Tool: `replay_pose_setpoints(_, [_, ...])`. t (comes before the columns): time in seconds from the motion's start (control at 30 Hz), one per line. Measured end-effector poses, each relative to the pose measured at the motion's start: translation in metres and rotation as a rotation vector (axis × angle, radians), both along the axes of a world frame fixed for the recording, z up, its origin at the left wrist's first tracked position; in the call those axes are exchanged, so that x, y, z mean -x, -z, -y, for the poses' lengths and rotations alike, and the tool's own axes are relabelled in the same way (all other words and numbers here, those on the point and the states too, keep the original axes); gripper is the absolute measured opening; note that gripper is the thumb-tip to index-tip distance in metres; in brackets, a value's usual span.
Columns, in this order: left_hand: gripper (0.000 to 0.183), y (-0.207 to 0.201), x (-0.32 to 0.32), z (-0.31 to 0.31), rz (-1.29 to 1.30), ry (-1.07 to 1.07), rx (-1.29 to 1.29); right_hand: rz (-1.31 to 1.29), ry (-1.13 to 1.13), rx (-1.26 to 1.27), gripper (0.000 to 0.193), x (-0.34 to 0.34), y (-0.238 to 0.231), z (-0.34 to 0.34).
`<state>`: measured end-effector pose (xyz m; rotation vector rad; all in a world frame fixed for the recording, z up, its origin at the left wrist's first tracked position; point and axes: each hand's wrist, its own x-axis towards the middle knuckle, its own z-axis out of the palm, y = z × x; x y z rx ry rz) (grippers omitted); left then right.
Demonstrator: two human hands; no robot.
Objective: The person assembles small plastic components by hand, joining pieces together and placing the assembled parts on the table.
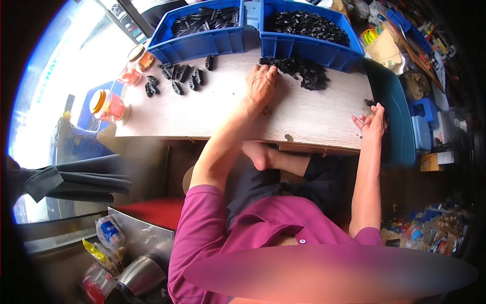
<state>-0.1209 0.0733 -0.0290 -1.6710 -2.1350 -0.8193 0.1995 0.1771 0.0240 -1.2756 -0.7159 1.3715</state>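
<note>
My left hand rests at the left end of a loose pile of small black plastic parts on the table. Its fingers are curled together, and what lies under the fingertips is hidden. At the table's right edge, beside a green bin, is my right hand, its fingers apart. A small black piece shows by its fingertips; nothing is visibly gripped. Left of my left hand, several ribbed black pieces lie in a loose group.
Two blue crates, one with long black parts and one with small black bits, stand along the table's far side. Jars with lids stand at the left end. A metal flask lies lower left. Clutter fills the right.
</note>
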Motion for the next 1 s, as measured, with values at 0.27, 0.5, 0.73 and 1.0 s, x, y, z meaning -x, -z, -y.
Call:
replay_pose_setpoints(0.27, [0.009, 0.015, -0.035, 0.020, 1.260, 0.279, -0.252, -0.042, -0.642, -0.048, 0.025, 0.073, 0.015, 0.044])
replay_pose_setpoints(0.5, [0.009, -0.012, -0.081, 0.040, 1.828, 0.487, -0.069, 0.078, -0.880, -0.166, 0.025, 0.091, 0.029, 0.055])
replay_pose_setpoints(0.73, [0.015, -0.014, -0.067, 0.048, 1.832, 0.548, 0.035, 0.087, -0.937, -0.209, 0.017, 0.090, 0.032, 0.060])
replay_pose_setpoints(1.0, [0.032, -0.012, 0.125, 0.059, -0.104, -0.686, -0.209, -0.053, -0.864, -0.258, 0.012, 0.092, 0.039, 0.064])
